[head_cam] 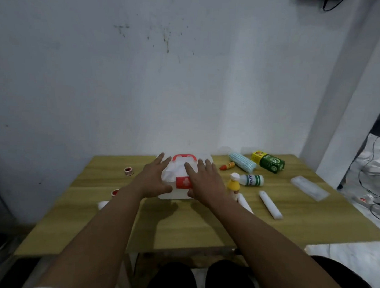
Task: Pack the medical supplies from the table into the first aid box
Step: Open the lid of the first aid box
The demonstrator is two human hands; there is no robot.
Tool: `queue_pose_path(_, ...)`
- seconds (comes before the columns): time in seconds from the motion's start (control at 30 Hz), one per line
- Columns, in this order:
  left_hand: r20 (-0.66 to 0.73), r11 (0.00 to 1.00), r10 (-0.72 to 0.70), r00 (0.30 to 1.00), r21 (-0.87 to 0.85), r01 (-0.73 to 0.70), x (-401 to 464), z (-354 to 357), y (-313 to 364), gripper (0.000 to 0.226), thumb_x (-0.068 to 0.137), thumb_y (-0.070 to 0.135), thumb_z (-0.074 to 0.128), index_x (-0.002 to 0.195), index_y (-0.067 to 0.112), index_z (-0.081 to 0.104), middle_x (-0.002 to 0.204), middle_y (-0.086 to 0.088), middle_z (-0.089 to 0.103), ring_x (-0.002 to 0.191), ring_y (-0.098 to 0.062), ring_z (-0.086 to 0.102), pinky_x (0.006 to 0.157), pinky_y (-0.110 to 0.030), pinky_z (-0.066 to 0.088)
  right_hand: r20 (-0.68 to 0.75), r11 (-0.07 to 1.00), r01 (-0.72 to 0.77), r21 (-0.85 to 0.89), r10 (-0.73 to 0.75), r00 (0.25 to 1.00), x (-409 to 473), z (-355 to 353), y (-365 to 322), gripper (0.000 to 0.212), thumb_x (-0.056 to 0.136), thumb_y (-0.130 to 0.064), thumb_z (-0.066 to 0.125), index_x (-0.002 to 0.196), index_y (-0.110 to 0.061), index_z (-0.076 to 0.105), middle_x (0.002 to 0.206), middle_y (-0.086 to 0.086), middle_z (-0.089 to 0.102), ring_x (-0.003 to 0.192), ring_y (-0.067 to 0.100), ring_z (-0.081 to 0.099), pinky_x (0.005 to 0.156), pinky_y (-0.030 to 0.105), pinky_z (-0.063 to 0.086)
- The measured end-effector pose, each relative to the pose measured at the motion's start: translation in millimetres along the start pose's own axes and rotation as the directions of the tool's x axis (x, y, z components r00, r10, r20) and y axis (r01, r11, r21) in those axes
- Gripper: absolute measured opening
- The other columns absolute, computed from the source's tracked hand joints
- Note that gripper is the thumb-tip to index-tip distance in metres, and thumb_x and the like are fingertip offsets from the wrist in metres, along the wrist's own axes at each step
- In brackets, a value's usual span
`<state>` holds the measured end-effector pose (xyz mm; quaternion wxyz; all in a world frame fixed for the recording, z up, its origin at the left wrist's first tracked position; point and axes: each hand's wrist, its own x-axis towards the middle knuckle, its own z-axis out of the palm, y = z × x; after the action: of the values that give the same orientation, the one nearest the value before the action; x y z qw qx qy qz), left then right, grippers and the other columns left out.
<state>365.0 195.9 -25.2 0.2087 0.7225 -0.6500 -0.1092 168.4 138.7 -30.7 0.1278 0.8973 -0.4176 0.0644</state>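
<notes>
A white first aid box (178, 176) with a red handle and a red latch stands closed at the table's middle. My left hand (153, 179) lies on its left side, thumb at the front, fingers spread over the lid. My right hand (204, 182) rests on its right side the same way. To the right lie a yellow bottle (233, 185), a white and green bottle (252, 180), a striped gauze roll (242, 161), a small orange tube (227, 165), a green and yellow carton (268, 161), two white rolls (270, 205) and a clear flat packet (309, 188).
Two red and white tape rolls (129, 171) sit left of the box, and a white item (102, 204) is partly hidden by my left forearm. The wooden table (180, 227) stands against a white wall. Cables lie on the floor at right.
</notes>
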Motion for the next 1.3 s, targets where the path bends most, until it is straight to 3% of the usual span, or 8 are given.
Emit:
queue_pose_path(0.1,-0.07,0.997,0.023,0.997,-0.065,-0.028,0.3,6.5,-4.4,0.114,0.073,0.056,0.082,0.162,0.031,0.016,0.171,0.006,0.003,0.155,-0.028,0.016,0.116,-0.054,0.032,0.029,1.0,0.022,0.013,-0.022,0.999,-5.3,-1.4,2.7,0.089,0.095,-0.055,0.055,0.163,-0.021,0.01,0.166,0.028,0.018,0.153,0.048,0.018,0.123,0.058,0.021)
queue_pose_path(0.23,-0.17,0.955,-0.054,0.984,-0.297,0.001,-3.2,17.6,-8.9,0.133,0.065,0.054,0.089,0.162,0.032,0.001,0.171,0.005,0.002,0.156,-0.022,0.009,0.119,-0.051,0.028,-0.028,0.996,0.025,0.086,-0.022,0.999,-5.4,-8.8,11.3,0.059,0.106,-0.048,0.036,0.16,-0.028,0.025,0.163,0.021,0.033,0.15,0.042,0.031,0.116,0.054,0.036)
queue_pose_path(0.47,-0.157,0.765,-0.214,0.964,-0.641,0.065,5.5,32.3,-17.2,0.141,0.054,0.065,0.09,0.161,0.037,0.003,0.162,0.005,0.033,0.142,-0.022,0.041,0.111,-0.042,0.042,0.059,0.97,0.054,0.238,-0.07,0.996,17.9,-73.5,30.8,0.045,0.106,-0.045,0.043,0.149,-0.036,0.049,0.137,0.003,0.064,0.121,0.027,0.061,0.095,0.041,0.05)
queue_pose_path(0.7,-0.155,0.782,-0.177,0.972,-0.622,0.044,11.0,39.6,-23.3,0.102,0.057,0.066,0.086,0.146,0.04,0.043,0.138,0.016,0.057,0.122,-0.014,0.056,0.096,-0.04,0.053,0.071,0.844,-0.088,0.529,0.06,0.996,124.4,-106.0,68.3,0.037,0.103,-0.04,0.054,0.131,-0.018,0.065,0.115,0.009,0.07,0.107,0.028,0.065,0.087,0.036,0.049)
queue_pose_path(0.87,-0.193,0.8,-0.165,0.967,-0.599,0.017,11.6,40.0,-19.3,0.084,0.063,0.06,0.086,0.137,0.047,0.049,0.125,0.027,0.06,0.113,0.0,0.056,0.085,-0.03,0.053,0.027,0.736,-0.303,0.605,0.362,0.932,179.1,-48.6,74.8,0.07,0.098,-0.063,0.045,0.149,-0.016,0.043,0.144,0.016,0.054,0.131,0.036,0.054,0.103,0.046,0.047)
queue_pose_path(1.03,-0.2,0.812,-0.16,0.967,-0.584,0.014,11.8,39.0,-20.0,0.076,0.067,0.054,0.087,0.131,0.051,0.047,0.119,0.033,0.056,0.108,0.002,0.055,0.079,-0.022,0.05,0.239,0.7,-0.384,0.602,0.301,0.923,181.7,-4.3,79.8,0.084,0.102,-0.055,0.047,0.162,-0.01,0.01,0.162,0.026,0.019,0.142,0.045,0.041,0.113,0.05,0.038)
queue_pose_path(1.2,-0.223,0.825,-0.175,0.959,-0.565,0.019,11.0,38.4,-16.0,0.078,0.068,0.056,0.086,0.133,0.053,0.044,0.12,0.028,0.056,0.109,-0.004,0.056,0.076,-0.023,0.049,0.424,0.564,-0.473,0.677,0.226,0.877,161.0,-0.3,102.5,0.071,0.102,-0.049,0.05,0.155,-0.005,0.033,0.15,0.012,0.046,0.126,0.035,0.057,0.093,0.048,0.057)
queue_pose_path(1.3,-0.215,0.834,-0.17,0.962,-0.551,0.025,11.5,36.9,-10.7,0.08,0.065,0.059,0.086,0.132,0.055,0.042,0.119,0.027,0.055,0.109,-0.009,0.055,0.074,-0.023,0.048,0.408,0.508,-0.479,0.716,0.252,0.877,143.6,5.7,124.6,0.051,0.101,-0.034,0.058,0.143,-0.005,0.054,0.134,0.014,0.061,0.111,0.032,0.067,0.082,0.043,0.06)
